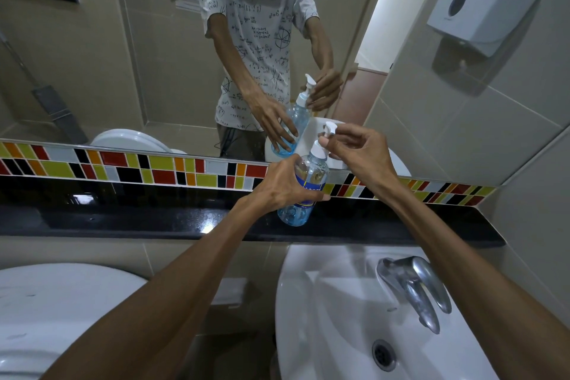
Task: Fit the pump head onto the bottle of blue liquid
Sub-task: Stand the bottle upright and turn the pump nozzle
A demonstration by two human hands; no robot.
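Observation:
A clear bottle of blue liquid [308,191] with a blue label stands on the black stone ledge [123,219], tilted slightly to the left. My left hand [283,185] wraps around its body. The white pump head [324,140] sits at the bottle's neck, its nozzle pointing up and to the right. My right hand [357,151] pinches the pump head's collar between thumb and fingers. Whether the collar is screwed down I cannot tell.
A white washbasin [324,302] with a chrome tap [416,284] lies below the ledge at right, a toilet lid [46,302] at lower left. The mirror [154,55] behind the ledge reflects the bottle and hands. A paper dispenser [484,6] hangs on the right wall.

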